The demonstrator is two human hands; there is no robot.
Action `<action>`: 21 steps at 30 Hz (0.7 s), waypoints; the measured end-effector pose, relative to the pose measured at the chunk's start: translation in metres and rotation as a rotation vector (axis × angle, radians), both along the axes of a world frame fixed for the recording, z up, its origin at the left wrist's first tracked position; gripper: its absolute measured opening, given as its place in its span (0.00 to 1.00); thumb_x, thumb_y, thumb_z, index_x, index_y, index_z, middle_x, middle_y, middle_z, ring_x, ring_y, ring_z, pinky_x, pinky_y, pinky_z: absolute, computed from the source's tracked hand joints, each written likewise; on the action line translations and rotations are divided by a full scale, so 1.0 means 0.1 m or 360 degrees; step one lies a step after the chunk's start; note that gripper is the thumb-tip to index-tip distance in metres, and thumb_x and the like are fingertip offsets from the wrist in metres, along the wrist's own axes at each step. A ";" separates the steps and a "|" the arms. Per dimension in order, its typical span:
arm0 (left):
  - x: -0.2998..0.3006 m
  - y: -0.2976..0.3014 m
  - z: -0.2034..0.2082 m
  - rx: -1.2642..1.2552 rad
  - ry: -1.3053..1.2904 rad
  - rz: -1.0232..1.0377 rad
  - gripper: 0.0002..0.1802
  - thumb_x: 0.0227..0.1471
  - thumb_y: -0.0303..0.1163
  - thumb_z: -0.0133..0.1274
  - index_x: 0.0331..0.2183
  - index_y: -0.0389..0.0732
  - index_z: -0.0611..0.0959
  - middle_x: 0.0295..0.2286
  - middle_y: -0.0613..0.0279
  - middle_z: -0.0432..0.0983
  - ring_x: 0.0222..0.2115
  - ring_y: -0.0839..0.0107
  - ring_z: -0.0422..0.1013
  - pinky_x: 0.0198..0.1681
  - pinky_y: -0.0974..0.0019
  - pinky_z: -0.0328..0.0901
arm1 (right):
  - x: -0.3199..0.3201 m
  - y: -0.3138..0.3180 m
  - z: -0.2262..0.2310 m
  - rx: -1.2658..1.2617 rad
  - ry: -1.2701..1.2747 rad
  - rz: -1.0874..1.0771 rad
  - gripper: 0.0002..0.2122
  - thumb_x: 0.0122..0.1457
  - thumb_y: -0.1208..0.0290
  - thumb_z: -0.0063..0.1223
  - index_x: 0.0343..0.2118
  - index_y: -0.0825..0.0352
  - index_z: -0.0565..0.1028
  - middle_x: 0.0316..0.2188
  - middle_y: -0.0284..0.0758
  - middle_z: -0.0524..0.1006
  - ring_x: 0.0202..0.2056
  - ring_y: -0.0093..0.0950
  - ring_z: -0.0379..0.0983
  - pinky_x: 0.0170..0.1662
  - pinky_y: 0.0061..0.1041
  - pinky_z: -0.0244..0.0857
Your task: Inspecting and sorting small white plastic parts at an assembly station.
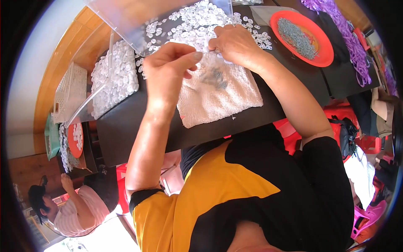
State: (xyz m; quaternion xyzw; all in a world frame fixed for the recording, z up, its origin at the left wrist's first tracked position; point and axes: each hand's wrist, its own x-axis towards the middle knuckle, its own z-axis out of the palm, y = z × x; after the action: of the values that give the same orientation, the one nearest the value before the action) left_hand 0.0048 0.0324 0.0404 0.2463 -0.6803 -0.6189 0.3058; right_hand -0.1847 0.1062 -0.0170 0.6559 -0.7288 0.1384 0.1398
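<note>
Over the near part of the pile, my left hand (168,65) is raised with thumb and forefinger pinched together; whatever they hold is too small to make out. My right hand (236,45) reaches in among small white plastic pieces (200,17), its fingers curled and closed. What sits between those fingertips cannot be told from the white pieces behind. Below both hands lies a folded pale pink towel (222,103), with a dark grey patch (214,78) of what look like small metal pins near its far side.
A red-orange plate (323,54) of thin silver metal pieces (296,38) sits at right, beside purple strands (354,46). A clear plastic bin (126,21) stands far left, above a heap of white pieces (115,77). Another person (77,206) works at lower left.
</note>
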 end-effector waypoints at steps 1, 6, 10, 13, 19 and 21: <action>-0.07 -0.04 -0.12 0.0045 -0.0030 -0.0028 0.05 0.44 0.23 0.61 0.27 0.33 0.83 0.22 0.63 0.77 0.20 0.79 0.71 0.21 0.76 0.63 | 0.01 0.00 0.01 0.0003 0.0012 0.0001 0.08 0.47 0.74 0.58 0.31 0.56 0.81 0.30 0.32 0.74 0.38 0.32 0.73 0.42 0.35 0.63; -0.13 -0.12 -0.55 0.0246 -0.0110 0.0040 0.04 0.46 0.22 0.60 0.28 0.33 0.82 0.21 0.64 0.76 0.19 0.80 0.70 0.20 0.77 0.62 | 0.02 0.00 0.03 0.0160 -0.0092 -0.0060 0.08 0.49 0.75 0.57 0.32 0.56 0.81 0.32 0.31 0.73 0.41 0.31 0.71 0.44 0.34 0.59; -0.13 -0.12 -0.57 0.0252 -0.0073 0.0033 0.04 0.46 0.22 0.59 0.28 0.33 0.82 0.20 0.65 0.76 0.18 0.80 0.69 0.20 0.77 0.61 | 0.02 0.03 0.06 0.0208 -0.0151 -0.0079 0.08 0.50 0.76 0.55 0.33 0.57 0.80 0.32 0.31 0.72 0.43 0.29 0.71 0.45 0.34 0.59; -0.12 -0.13 -0.58 0.0242 -0.0078 0.0017 0.03 0.47 0.22 0.59 0.28 0.33 0.82 0.20 0.65 0.75 0.18 0.81 0.68 0.20 0.77 0.61 | 0.01 0.01 0.08 0.0249 -0.0171 -0.0102 0.08 0.51 0.76 0.55 0.33 0.57 0.79 0.32 0.30 0.72 0.43 0.29 0.71 0.45 0.34 0.59; -0.12 -0.14 -0.58 0.0216 -0.0111 0.0006 0.03 0.47 0.22 0.59 0.28 0.33 0.82 0.20 0.65 0.75 0.18 0.81 0.68 0.20 0.77 0.61 | -0.02 0.03 0.05 0.0239 -0.0234 -0.0077 0.05 0.54 0.75 0.53 0.32 0.58 0.78 0.33 0.30 0.72 0.44 0.28 0.71 0.45 0.34 0.58; -0.12 -0.13 -0.58 0.0204 -0.0120 -0.0005 0.03 0.47 0.22 0.59 0.28 0.33 0.82 0.20 0.65 0.75 0.18 0.81 0.68 0.20 0.77 0.61 | -0.02 0.03 0.07 0.0273 -0.0243 -0.0079 0.04 0.54 0.74 0.53 0.32 0.59 0.78 0.33 0.30 0.72 0.44 0.28 0.70 0.45 0.35 0.58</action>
State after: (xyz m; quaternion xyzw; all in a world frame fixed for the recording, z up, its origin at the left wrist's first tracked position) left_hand -0.0075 0.0194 -0.0174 0.2875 -0.6506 -0.6519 0.2626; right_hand -0.1867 0.1088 -0.0096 0.6347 -0.7625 0.1215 0.0305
